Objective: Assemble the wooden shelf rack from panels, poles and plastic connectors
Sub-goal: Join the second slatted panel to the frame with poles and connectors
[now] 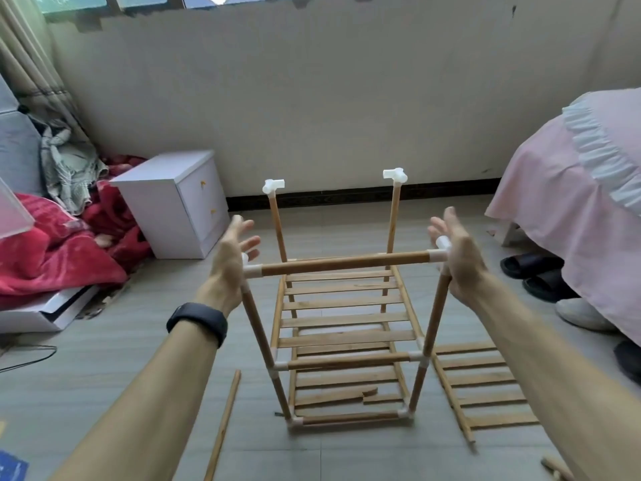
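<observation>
Both palms squeeze the rack's top front pole home.

Left hand (227,262) and right hand (459,260) flank the half-built rack (343,319) standing on the floor (104,376), fingers (242,225) straight and spread apart, gripping nothing, palms against the white connectors (252,271) at each end of the top front pole (343,262). Push evenly inward along the pole's line, I'd say, so neither end pops out. Rear connectors (274,185) atop the rack's back poles wait bare; a slatted panel (485,387) lies just right of the rack, a spare pole (223,421) left.
</observation>
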Tool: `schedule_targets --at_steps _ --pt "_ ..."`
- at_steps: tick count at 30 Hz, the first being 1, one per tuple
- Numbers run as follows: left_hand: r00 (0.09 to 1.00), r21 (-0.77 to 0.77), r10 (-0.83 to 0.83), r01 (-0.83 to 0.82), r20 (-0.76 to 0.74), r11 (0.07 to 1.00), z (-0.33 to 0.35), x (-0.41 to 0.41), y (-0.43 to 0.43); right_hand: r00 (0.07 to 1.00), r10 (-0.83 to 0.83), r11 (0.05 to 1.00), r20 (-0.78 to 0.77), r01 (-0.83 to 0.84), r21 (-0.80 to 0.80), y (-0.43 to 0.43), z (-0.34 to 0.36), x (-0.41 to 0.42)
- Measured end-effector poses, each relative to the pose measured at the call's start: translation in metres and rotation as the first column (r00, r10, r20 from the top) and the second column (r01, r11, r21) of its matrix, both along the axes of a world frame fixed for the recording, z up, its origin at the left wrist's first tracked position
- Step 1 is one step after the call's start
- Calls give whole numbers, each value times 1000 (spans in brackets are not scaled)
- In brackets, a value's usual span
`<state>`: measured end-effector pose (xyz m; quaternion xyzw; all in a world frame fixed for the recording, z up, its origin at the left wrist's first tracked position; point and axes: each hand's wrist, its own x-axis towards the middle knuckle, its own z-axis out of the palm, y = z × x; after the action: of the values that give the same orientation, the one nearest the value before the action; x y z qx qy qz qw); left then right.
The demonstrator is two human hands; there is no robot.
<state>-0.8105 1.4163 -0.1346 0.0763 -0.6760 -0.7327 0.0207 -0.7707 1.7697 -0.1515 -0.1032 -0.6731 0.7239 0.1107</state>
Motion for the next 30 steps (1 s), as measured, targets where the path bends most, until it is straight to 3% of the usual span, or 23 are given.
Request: schedule_targets --at_steps 2,7,10,12,14,17,21,23,25,27,28,30 --pt "999 -8 -47 47 15 999 -1 -1 12 1000 13 998 -5 -13 57 -10 -3 -3" --pt "999 -12 -19 20 47 1000 -4 -1 7 1000 7 1000 -4 -7 20 -8 -7 -8" --pt "999 -57 10 -8 38 998 -4 5 11 993 -112 989 19 110 102 -15 -10 -9" --pt "996 -104 90 -86 29 991 -8 9 13 933 -361 885 -14 347 312 -21 -15 -9" --pt "974 -86 223 -219 44 972 -12 15 18 834 -546 746 -75 525 410 -28 -21 -8" --pt "945 -38 318 -316 79 948 -13 29 31 781 -624 682 -29 563 466 -38 -17 -11" --pt "980 -7 179 -179 84 984 -14 54 67 872 -471 752 136 317 578 -46 -11 -22" --pt "998 -3 -5 5 68 1000 -15 65 83 918 -334 784 215 144 604 -51 -7 -25" --pt "956 -40 -284 288 75 957 -17 72 93 950 -185 774 252 -17 633 -55 1 -22" --pt "856 -234 -505 515 107 824 -20 71 96 969 -61 791 241 -100 604 -61 11 -9" --pt "835 -349 -542 538 96 767 -20 67 95 977 -14 810 214 -114 575 -65 15 2" --pt "881 -563 -471 370 -40 739 -17 49 86 987 82 820 138 -146 553 -75 20 30"
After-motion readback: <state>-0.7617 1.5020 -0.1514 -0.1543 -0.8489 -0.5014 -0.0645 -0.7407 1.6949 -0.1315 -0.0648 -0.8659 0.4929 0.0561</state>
